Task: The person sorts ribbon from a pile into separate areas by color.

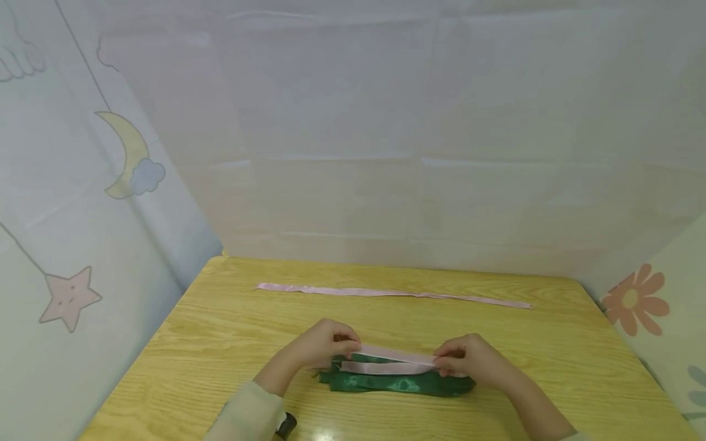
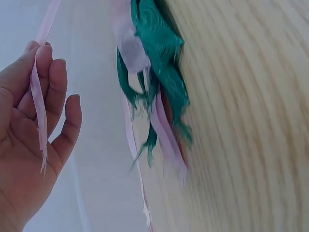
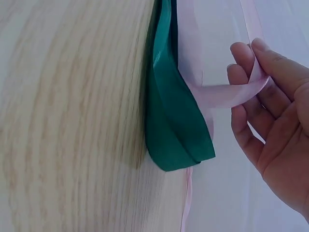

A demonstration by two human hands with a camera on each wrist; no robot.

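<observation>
Between the two hands a pink ribbon (image 1: 394, 354) is stretched just above a pile of folded ribbons. My left hand (image 1: 325, 344) pinches it near one end; the frayed tip hangs across the palm in the left wrist view. With thumb and forefinger my right hand (image 1: 469, 360) pinches the same ribbon, and from there it bends back toward the pile, seen in the right wrist view. Green ribbon (image 1: 402, 384) lies folded on the table, its looped end (image 3: 181, 130) to the right and its frayed ends (image 2: 169, 87) to the left. Another pink length (image 1: 380, 368) lies over the green.
A long pink ribbon (image 1: 353, 291) lies nearly straight along the far part of the wooden table (image 1: 220, 343). Behind the table hangs a pale sheet (image 1: 386, 153); a printed sheet (image 1: 72, 184) stands at the left. A dark band (image 1: 286, 425) sits by the left sleeve.
</observation>
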